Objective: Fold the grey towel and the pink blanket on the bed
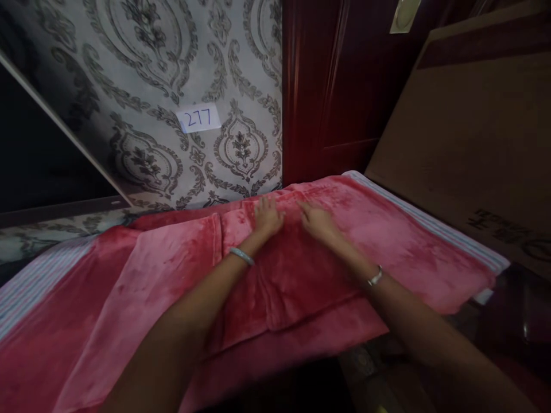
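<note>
A soft red fleece cloth [301, 275], folded into layers, lies spread across the bed in front of me. My left hand [267, 217] rests flat on its far part, fingers stretched out, a pale bangle on the wrist. My right hand [317, 220] lies flat just beside it, fingers extended toward the left hand, a silver bracelet on the wrist. Both palms press on the folded cloth near its far edge. Neither hand holds anything.
A striped white sheet [434, 226] shows under the cloth at the right and left edges. Behind stands a patterned wall [181, 74] with a paper label reading 277 [198, 119], a dark red wooden door [340, 92], and a large cardboard box [473, 137] at right.
</note>
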{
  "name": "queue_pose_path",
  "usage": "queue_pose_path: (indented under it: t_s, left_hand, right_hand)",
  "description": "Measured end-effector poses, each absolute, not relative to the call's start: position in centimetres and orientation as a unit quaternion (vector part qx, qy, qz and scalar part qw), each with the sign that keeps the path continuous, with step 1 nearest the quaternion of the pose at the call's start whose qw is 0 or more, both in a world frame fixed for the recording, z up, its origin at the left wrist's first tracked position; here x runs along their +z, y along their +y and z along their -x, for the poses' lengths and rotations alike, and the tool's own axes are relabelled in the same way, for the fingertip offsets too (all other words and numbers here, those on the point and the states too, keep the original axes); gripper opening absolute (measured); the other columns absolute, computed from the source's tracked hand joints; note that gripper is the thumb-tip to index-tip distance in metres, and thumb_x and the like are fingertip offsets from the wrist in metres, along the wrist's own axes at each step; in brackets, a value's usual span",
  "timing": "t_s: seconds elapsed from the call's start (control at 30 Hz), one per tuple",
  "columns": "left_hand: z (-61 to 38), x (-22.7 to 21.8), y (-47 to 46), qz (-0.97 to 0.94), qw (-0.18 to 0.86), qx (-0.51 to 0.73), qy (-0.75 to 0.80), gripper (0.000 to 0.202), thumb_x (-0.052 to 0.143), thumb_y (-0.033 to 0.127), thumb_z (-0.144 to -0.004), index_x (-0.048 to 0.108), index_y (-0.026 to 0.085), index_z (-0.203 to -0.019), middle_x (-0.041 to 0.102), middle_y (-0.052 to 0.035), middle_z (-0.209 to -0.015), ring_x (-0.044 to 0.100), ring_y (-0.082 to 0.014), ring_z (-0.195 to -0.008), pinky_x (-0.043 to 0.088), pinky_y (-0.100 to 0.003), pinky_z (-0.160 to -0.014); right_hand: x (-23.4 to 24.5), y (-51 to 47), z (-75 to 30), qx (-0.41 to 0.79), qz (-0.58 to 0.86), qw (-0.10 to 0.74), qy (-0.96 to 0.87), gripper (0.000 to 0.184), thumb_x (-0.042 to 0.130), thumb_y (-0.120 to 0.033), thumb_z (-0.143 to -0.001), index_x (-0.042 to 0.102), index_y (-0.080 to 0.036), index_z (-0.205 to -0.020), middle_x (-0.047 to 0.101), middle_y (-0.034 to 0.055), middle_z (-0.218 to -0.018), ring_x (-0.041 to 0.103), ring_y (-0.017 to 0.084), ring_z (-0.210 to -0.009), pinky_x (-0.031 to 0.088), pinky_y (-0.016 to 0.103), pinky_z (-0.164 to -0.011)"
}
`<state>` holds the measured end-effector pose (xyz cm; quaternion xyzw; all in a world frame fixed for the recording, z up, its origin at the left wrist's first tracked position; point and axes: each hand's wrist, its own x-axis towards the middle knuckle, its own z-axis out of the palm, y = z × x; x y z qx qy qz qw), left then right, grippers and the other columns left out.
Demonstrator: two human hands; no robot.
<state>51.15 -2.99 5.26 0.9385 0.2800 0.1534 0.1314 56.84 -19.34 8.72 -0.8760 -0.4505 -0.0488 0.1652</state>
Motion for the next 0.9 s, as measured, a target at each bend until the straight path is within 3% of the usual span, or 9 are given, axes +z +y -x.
queue_pose_path:
  t_s: [0.07, 0.17, 0.33, 0.53, 0.77, 0.9]
  left_hand:
    - [-51.1, 4.2, -5.4, -0.957, 0.107, 0.104, 0.25, 0.073, 0.048, 0.046, -0.099, 0.034, 0.014, -0.162, 0.027, -0.0179, -0.171, 0.017, -0.0346, -0.16, 0.012, -0.054, -0.13]
    - [-50.5, 2.1, -7.1, -0.967, 0.075, 0.056, 0.237, 0.077, 0.043, 0.054, -0.099, 0.034, 0.01, -0.163, 0.026, -0.0198, -0.171, 0.014, -0.0365, -0.161, 0.008, -0.058, -0.13]
    - [-49.7, 0.5, -6.9, -0.969, 0.05, 0.048, 0.238, 0.079, 0.035, 0.058, -0.1, 0.031, 0.012, -0.164, 0.025, -0.0186, -0.171, 0.013, -0.0362, -0.161, 0.008, -0.06, -0.129]
    - [-48.3, 1.3, -6.3, -0.969, 0.032, 0.036, 0.243, 0.082, 0.036, 0.066, -0.098, 0.031, 0.019, -0.165, 0.026, -0.0144, -0.171, 0.014, -0.0372, -0.161, 0.006, -0.061, -0.129]
    - [-44.8, 2.8, -4.4, -0.956, 0.039, -0.024, 0.29, 0.086, 0.043, 0.065, -0.098, 0.029, 0.013, -0.165, 0.019, -0.0237, -0.171, 0.014, -0.0396, -0.16, 0.016, -0.064, -0.125]
    - [-46.1, 5.3, -2.6, -0.958, 0.07, -0.026, 0.278, 0.069, 0.05, 0.06, -0.097, 0.058, 0.012, -0.146, 0.053, -0.0273, -0.152, 0.045, -0.0425, -0.146, 0.026, -0.06, -0.123]
  right_hand:
    - [7.7, -18.1, -59.6, -0.057, 0.889, 0.148, -0.43, 0.06, 0.032, -0.013, -0.1, 0.043, -0.011, -0.159, 0.044, 0.0143, -0.162, 0.039, 0.027, -0.15, 0.031, 0.041, -0.122]
    - [4.5, -17.0, -61.1, -0.03, 0.892, 0.118, -0.436, 0.056, 0.035, -0.023, -0.105, 0.042, -0.017, -0.16, 0.034, 0.0106, -0.168, 0.027, 0.03, -0.156, 0.026, 0.052, -0.124]
    - [0.5, -16.9, -61.1, -0.011, 0.892, 0.105, -0.439, 0.056, 0.028, -0.034, -0.108, 0.039, -0.023, -0.162, 0.029, 0.006, -0.171, 0.022, 0.029, -0.158, 0.024, 0.056, -0.125]
    - [0.4, -16.8, -61.6, -0.013, 0.892, 0.105, -0.44, 0.056, 0.026, -0.037, -0.109, 0.038, -0.025, -0.162, 0.028, 0.0062, -0.171, 0.023, 0.028, -0.158, 0.025, 0.057, -0.124]
    - [0.7, -16.8, -61.4, 0.001, 0.893, 0.1, -0.438, 0.056, 0.028, -0.038, -0.109, 0.038, -0.025, -0.162, 0.027, 0.0063, -0.171, 0.023, 0.028, -0.158, 0.025, 0.057, -0.125]
    - [3.1, -15.7, -62.8, 0.03, 0.887, 0.113, -0.446, 0.052, 0.035, -0.037, -0.106, 0.052, -0.024, -0.154, 0.042, 0.0099, -0.164, 0.034, 0.032, -0.153, 0.029, 0.063, -0.121]
